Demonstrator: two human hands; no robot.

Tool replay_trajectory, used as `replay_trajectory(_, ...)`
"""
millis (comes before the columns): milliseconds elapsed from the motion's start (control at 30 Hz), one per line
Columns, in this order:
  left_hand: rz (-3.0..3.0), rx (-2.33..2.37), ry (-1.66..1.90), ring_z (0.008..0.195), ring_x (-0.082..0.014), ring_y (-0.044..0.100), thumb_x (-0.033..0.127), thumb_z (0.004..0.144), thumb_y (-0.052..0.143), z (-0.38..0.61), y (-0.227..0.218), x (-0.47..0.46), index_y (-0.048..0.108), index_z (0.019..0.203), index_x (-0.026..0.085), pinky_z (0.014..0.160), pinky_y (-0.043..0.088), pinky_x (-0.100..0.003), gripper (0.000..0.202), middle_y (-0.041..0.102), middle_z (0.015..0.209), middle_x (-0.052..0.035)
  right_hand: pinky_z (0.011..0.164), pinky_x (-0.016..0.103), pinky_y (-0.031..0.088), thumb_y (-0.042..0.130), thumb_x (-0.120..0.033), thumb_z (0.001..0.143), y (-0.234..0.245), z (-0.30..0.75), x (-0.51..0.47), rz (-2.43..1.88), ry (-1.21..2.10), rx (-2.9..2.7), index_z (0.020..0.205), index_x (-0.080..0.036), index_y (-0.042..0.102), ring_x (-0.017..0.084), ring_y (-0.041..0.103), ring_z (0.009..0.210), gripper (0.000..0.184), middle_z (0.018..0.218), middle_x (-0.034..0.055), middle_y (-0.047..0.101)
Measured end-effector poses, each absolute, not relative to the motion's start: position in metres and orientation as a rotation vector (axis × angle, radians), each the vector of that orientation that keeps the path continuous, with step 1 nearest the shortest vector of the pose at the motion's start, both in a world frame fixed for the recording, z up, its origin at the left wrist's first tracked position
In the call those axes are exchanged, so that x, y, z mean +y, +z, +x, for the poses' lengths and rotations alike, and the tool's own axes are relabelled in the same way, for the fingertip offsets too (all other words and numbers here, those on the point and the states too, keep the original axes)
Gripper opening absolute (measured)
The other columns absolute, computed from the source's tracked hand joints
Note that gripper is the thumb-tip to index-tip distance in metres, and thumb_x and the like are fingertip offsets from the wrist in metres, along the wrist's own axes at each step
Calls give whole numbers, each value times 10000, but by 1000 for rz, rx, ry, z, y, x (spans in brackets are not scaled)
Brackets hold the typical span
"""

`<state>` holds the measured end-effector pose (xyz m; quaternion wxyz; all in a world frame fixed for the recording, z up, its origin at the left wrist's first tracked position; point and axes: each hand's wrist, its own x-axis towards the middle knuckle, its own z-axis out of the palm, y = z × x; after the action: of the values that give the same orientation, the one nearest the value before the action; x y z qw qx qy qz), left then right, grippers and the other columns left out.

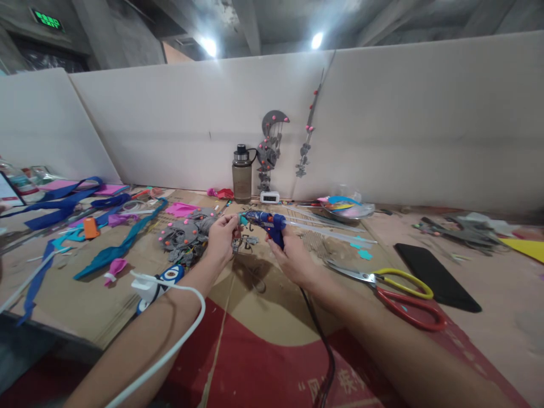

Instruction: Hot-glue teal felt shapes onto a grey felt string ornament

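My right hand (291, 252) is wrapped round the handle of a blue hot glue gun (277, 228), its nozzle pointing left. A long clear glue stick (327, 229) sticks out of the back of the gun, and a black cord hangs down from it. Just left of the nozzle, the fingertips of my left hand (223, 235) are pinched together. A small teal bit shows beside them, but what they grip is too small to make out. Behind my left hand lies a heap of grey felt pieces (182, 235) with pink and orange dots.
Yellow-and-red-handled scissors (382, 279) and a black phone-like slab (437, 276) lie at right. A bottle (242, 175) and small white clock (269, 197) stand by the white partition (403, 124). Blue ribbons (70, 204) spread at left. A white cable (199, 317) crosses my left forearm.
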<state>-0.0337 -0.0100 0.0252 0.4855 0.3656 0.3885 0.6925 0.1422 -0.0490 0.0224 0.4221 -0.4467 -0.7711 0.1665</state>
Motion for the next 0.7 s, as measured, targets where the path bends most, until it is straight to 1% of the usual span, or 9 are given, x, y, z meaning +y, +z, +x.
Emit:
replay_trajectory(300, 912, 940, 1658, 442, -55, 474, 336, 563, 774, -33, 23, -9, 594, 677, 134, 393, 297, -157, 294, 532, 518, 41, 774, 383, 476, 441, -256, 858, 24, 142, -50, -1071, 433, -1918, 1125, -173, 481, 220, 576, 831, 282, 968, 112, 617)
replay_trajectory(533, 864, 933, 1688, 447, -56, 488, 311, 543, 770, -36, 26, -9, 585, 672, 136, 394, 308, -156, 285, 518, 513, 52, 777, 385, 465, 446, -281, 851, 22, 142, -49, -1080, 439, -1909, 1109, -174, 488, 227, 572, 842, 282, 977, 113, 616)
replay_trajectory(633, 853, 935, 1686, 459, -54, 496, 313, 547, 763, -37, 28, -9, 580, 658, 131, 400, 315, -156, 280, 537, 539, 42, 784, 388, 459, 452, -298, 844, 22, 141, -50, -1042, 453, -1875, 1052, -168, 519, 222, 563, 831, 254, 953, 105, 616)
replay_trajectory(700, 840, 943, 1685, 461, -54, 499, 313, 551, 757, -37, 28, -9, 581, 662, 132, 400, 312, -156, 276, 547, 544, 37, 755, 367, 462, 469, -316, 834, 22, 141, -50, -1006, 501, -1782, 987, -177, 546, 202, 558, 776, 221, 914, 85, 624)
